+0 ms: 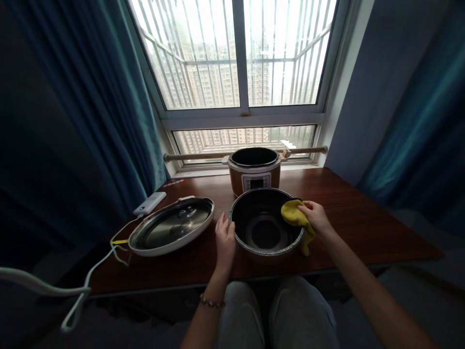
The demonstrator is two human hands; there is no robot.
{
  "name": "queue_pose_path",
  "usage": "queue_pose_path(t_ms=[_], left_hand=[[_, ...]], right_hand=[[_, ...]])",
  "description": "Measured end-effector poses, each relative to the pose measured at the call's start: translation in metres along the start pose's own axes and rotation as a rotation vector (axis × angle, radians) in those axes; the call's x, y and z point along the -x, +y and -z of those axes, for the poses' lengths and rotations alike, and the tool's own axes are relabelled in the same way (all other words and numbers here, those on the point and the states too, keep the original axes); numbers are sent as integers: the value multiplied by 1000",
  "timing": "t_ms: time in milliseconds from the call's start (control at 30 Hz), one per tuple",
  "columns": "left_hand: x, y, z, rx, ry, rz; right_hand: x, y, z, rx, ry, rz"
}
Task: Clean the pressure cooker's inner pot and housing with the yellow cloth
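A round inner pot (267,249) with a dark inside and a worn, speckled rim stands in front of me near the table's front edge. My left hand (225,237) rests against its left side, thumb at the rim and fingers along the outer wall, bracing it. In my right hand (316,216) is a yellow cloth (294,213), pinched between the fingers and draped over the pot's right rim. Part of the cloth hangs down outside the wall. Behind the pot sits an electric cooker (236,178), lidless, with a control panel facing me.
A large lid (174,228) with a shiny inner face lies left of the pot. Beyond it are a white device (149,203) and a white cable (90,271) running off the table's left edge. The brown table (363,223) meets the window at the back.
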State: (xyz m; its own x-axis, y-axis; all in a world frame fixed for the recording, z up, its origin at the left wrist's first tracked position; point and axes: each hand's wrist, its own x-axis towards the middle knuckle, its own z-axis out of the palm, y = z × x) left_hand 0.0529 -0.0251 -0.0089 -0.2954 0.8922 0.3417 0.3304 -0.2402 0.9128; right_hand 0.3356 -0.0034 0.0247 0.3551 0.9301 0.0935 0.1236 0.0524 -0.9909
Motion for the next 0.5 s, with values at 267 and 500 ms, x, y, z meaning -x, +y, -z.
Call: queue_pose_path(t_ms=[267, 500], left_hand=[[-4, 0, -3, 45, -21, 16], [-3, 3, -8, 84, 21, 94]], right_hand=[[-6, 11, -2, 42, 9, 5], [1, 5, 5, 203, 58, 66]])
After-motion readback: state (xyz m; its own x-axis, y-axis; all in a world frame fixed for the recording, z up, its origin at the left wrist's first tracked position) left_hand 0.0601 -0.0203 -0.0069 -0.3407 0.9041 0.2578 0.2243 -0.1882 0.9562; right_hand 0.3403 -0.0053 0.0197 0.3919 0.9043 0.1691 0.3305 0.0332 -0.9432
